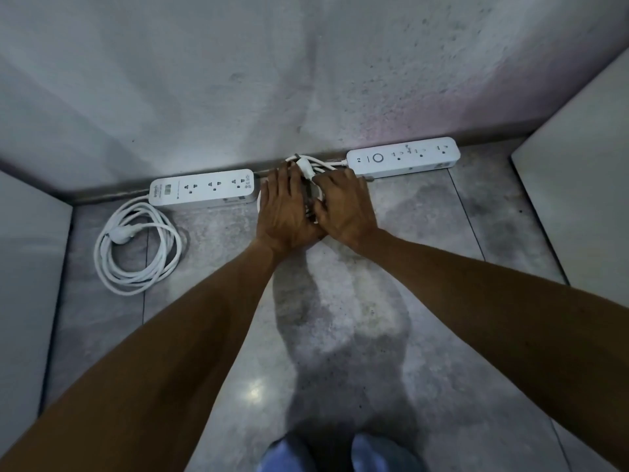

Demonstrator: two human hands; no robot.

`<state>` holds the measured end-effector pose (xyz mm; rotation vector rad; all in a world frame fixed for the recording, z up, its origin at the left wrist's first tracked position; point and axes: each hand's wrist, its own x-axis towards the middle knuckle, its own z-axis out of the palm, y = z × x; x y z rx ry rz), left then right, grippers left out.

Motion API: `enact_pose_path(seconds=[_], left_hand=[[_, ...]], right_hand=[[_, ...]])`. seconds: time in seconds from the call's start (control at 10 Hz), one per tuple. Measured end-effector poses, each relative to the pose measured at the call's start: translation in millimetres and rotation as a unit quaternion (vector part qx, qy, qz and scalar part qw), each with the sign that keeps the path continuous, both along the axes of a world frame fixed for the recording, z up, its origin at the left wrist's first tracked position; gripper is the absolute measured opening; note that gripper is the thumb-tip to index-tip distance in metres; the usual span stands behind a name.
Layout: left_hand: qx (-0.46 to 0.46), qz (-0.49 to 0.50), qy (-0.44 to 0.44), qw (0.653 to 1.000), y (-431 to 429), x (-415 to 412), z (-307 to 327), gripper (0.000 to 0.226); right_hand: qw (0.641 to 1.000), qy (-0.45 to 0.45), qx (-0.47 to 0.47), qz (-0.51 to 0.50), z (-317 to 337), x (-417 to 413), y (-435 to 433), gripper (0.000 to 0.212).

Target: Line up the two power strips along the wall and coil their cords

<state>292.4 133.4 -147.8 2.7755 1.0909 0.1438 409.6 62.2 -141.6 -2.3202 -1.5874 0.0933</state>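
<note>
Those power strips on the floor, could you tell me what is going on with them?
A person's left hand and right hand press on a cord bundle between the two strips. The left strip and right strip lie along the wall. The left strip's cord already lies coiled.

The floor (425, 233) is grey tile with dark seams, meeting the wall at a dark skirting. Left strip (203, 188) lies flat against the skirting; its coiled cord (138, 248) rests on the tiles just beside its left end, plug inside the loops. Right strip (404, 157) lies against the skirting too. Between the strips sits a second cord bundle (308, 165), mostly hidden under two hands
</note>
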Motion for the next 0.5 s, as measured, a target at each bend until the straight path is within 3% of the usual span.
enact_pose_path(seconds=[0.2,0.5], left_hand=[[0.005,-0.006,0.007,1.0,4.2,1.3,2.4,0.107],[0.002,-0.038,0.064,0.997,6.6,-13.0,29.6,0.13]], right_hand=[[1.0,-0.016,0.012,0.002,-4.7,3.4,-13.7,0.045],[0.995,-0.086,0.01,0.052,5.6,20.4,-39.6,0.046]])
